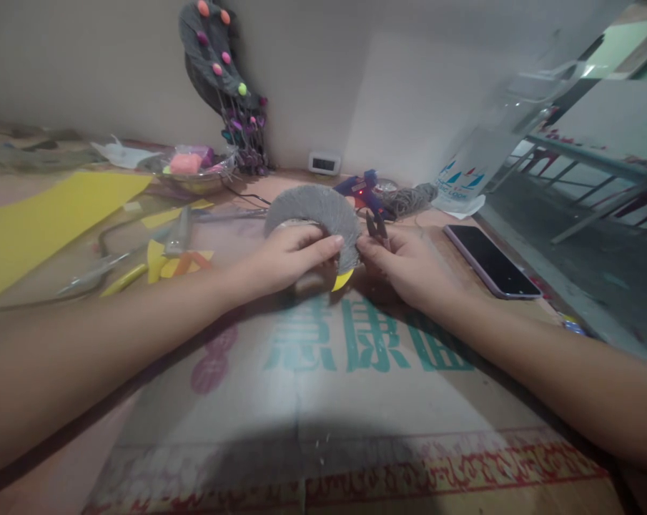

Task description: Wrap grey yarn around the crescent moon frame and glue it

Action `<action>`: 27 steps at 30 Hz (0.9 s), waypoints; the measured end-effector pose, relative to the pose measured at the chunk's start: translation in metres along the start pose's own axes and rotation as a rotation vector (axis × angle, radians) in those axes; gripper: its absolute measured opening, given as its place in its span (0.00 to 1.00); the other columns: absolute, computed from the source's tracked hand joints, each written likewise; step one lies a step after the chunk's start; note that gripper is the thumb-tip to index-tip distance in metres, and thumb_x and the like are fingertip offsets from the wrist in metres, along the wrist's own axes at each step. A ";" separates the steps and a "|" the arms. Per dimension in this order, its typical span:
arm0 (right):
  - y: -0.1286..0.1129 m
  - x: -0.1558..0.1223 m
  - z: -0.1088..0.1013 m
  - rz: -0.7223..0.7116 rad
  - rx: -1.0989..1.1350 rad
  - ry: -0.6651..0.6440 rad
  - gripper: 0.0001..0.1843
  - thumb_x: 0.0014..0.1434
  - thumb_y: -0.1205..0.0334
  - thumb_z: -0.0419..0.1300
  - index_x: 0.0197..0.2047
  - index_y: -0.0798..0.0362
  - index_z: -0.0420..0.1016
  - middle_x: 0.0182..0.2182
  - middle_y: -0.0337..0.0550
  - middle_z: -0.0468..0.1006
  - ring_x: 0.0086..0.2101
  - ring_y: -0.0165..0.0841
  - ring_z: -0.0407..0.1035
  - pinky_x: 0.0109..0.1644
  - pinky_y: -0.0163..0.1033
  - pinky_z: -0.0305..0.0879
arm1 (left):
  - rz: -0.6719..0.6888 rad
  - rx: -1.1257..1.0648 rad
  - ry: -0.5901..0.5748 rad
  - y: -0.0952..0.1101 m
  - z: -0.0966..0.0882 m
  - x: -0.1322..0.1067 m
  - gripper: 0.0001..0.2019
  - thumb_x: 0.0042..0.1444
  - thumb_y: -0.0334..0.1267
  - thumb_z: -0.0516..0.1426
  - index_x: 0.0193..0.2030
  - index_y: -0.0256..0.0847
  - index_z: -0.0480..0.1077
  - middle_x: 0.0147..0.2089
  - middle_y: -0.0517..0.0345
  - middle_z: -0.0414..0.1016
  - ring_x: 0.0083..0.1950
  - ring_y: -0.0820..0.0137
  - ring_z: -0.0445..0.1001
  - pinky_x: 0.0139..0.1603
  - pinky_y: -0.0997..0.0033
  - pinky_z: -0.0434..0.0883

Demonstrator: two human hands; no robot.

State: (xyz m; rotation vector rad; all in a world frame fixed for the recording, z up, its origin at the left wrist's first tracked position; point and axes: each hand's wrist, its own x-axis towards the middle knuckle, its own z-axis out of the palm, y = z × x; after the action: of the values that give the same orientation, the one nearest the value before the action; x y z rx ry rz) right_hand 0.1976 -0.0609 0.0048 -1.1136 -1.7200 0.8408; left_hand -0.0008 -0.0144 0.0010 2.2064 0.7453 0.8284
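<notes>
Between my hands is a crescent shape wrapped in grey yarn (315, 204), with a bare yellow tip (343, 280) pointing down toward me. My left hand (302, 257) is closed on its inner curve, thumb lying across the grey yarn. My right hand (398, 261) is closed at the crescent's outer edge, near the tip. A pair of dark-bladed scissors or snips (377, 227) sticks up out of my right hand; its handles are hidden in the palm. The right fingertips meet the yarn, and what they pinch there is too small to make out.
Cardboard with green characters (302, 400) covers the tabletop. A phone (492, 261) lies at right. Behind stand a glue gun (363, 187) with a red light, grey yarn (414, 202), a small digital clock (324, 164), a plastic jug (470, 157) and a decorated grey crescent (210, 54). Yellow sheet (60, 222) lies left.
</notes>
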 end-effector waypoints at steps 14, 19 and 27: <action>0.000 -0.001 -0.002 -0.003 -0.177 -0.042 0.18 0.65 0.46 0.58 0.33 0.51 0.71 0.27 0.39 0.73 0.31 0.34 0.68 0.34 0.38 0.66 | -0.186 -0.057 -0.026 0.005 0.001 -0.002 0.20 0.62 0.47 0.53 0.23 0.38 0.69 0.20 0.61 0.69 0.24 0.74 0.66 0.28 0.74 0.63; 0.015 -0.004 -0.009 -0.259 -0.236 0.092 0.22 0.70 0.42 0.49 0.49 0.50 0.71 0.40 0.44 0.77 0.35 0.34 0.70 0.40 0.41 0.69 | -0.249 0.094 0.096 0.012 -0.002 -0.002 0.22 0.61 0.51 0.53 0.21 0.38 0.68 0.21 0.60 0.69 0.26 0.72 0.66 0.27 0.72 0.60; 0.000 -0.006 -0.020 -0.526 -0.731 -0.005 0.14 0.69 0.62 0.53 0.53 0.49 0.76 0.44 0.48 0.82 0.42 0.39 0.75 0.47 0.45 0.70 | -0.195 0.102 0.123 0.007 -0.002 -0.002 0.24 0.62 0.53 0.52 0.21 0.39 0.65 0.21 0.62 0.65 0.25 0.73 0.63 0.27 0.71 0.58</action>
State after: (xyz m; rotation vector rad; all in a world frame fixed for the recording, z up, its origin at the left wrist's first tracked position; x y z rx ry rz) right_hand 0.2175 -0.0653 0.0104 -1.0084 -2.2539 -0.1366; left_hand -0.0018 -0.0192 0.0070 2.1431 1.0659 0.8495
